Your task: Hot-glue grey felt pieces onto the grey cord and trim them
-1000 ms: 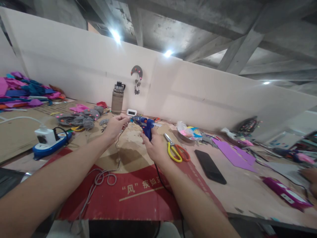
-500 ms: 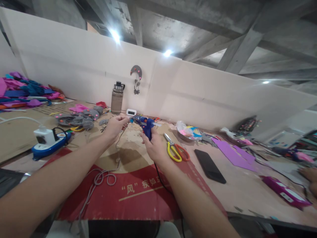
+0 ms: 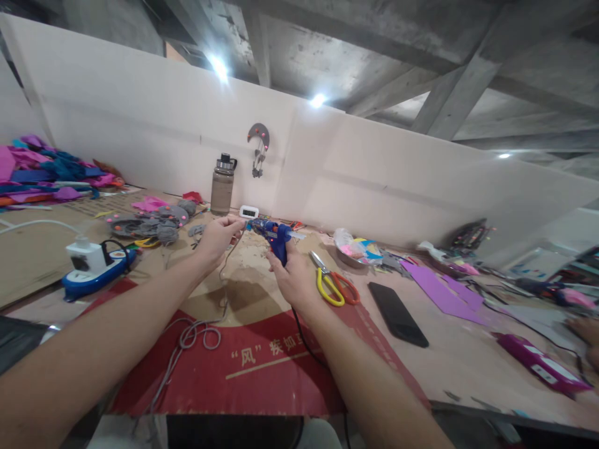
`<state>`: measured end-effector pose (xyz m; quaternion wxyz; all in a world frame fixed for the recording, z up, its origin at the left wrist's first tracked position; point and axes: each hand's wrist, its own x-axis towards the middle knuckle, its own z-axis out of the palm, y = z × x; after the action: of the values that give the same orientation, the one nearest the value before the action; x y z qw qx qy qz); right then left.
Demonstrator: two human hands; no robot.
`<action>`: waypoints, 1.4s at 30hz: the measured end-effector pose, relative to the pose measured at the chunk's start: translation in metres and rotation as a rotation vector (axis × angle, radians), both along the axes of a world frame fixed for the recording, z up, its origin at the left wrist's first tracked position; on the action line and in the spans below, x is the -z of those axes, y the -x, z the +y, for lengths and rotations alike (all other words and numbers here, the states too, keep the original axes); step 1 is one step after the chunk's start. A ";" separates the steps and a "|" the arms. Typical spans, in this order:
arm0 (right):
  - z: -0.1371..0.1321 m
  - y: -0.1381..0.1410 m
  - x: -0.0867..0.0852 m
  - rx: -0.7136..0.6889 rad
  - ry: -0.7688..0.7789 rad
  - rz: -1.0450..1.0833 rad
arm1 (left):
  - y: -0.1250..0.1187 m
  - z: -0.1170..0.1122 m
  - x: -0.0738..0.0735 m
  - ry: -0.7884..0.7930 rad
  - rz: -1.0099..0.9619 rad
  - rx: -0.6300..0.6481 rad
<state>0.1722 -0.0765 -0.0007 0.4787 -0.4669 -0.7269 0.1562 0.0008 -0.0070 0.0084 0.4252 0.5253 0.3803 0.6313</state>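
Observation:
A blue hot glue gun point(image 3: 277, 236) is gripped by its handle in my right hand point(image 3: 294, 274), its nozzle pointing left. My left hand point(image 3: 219, 240) pinches the end of a grey cord point(image 3: 223, 274) close to the nozzle. Whether cord and nozzle touch, I cannot tell. From my left fingers the cord hangs down and lies in loose loops point(image 3: 189, 337) on the red and tan cardboard point(image 3: 262, 386). Just right of my right hand lie scissors point(image 3: 331, 284) with one yellow and one orange handle.
A black phone point(image 3: 397, 313), purple sheets point(image 3: 442, 292) and a magenta power strip point(image 3: 543, 365) lie to the right. Leftward are a blue power strip point(image 3: 96, 274) and grey yarn pieces point(image 3: 150, 224). A bottle point(image 3: 223, 185) stands by the wall. Another person's hand point(image 3: 584, 327) shows at the right edge.
Both hands keep nearly the same pose, cord and glue gun still held together. The whole view has shifted very slightly.

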 end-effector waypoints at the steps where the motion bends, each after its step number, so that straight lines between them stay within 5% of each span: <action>1: 0.000 0.000 0.000 0.004 0.006 -0.003 | 0.001 0.000 0.000 0.000 -0.004 0.004; 11: 0.019 -0.014 0.007 0.011 0.108 0.268 | 0.003 0.004 0.001 -0.056 0.013 -0.024; 18: 0.047 -0.039 0.027 0.345 0.385 -0.382 | -0.005 -0.007 0.000 -0.218 0.284 -0.119; 22: 0.039 -0.038 0.024 0.523 0.218 -0.480 | -0.009 -0.019 -0.004 -0.382 0.450 -0.229; 26: 0.027 -0.013 0.010 0.187 0.081 0.065 | -0.011 -0.029 -0.008 -0.561 0.667 -0.259; 29: 0.019 0.011 0.003 -0.158 0.153 0.530 | -0.013 -0.034 -0.009 -0.600 0.753 -0.265; 32: 0.013 0.026 0.001 -0.352 0.256 0.782 | -0.016 -0.037 -0.009 -0.639 0.791 -0.258; 36: 0.009 0.025 -0.001 -0.377 0.305 0.856 | -0.022 -0.041 -0.009 -0.616 0.698 -0.284; 42: 0.009 0.020 -0.003 -0.227 0.179 0.708 | -0.029 -0.042 -0.006 -0.395 0.459 -0.211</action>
<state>0.1526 -0.0675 0.0024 0.6372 -0.3404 -0.5471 0.4229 0.0297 -0.0492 0.0143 0.1504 0.6840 0.3890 0.5985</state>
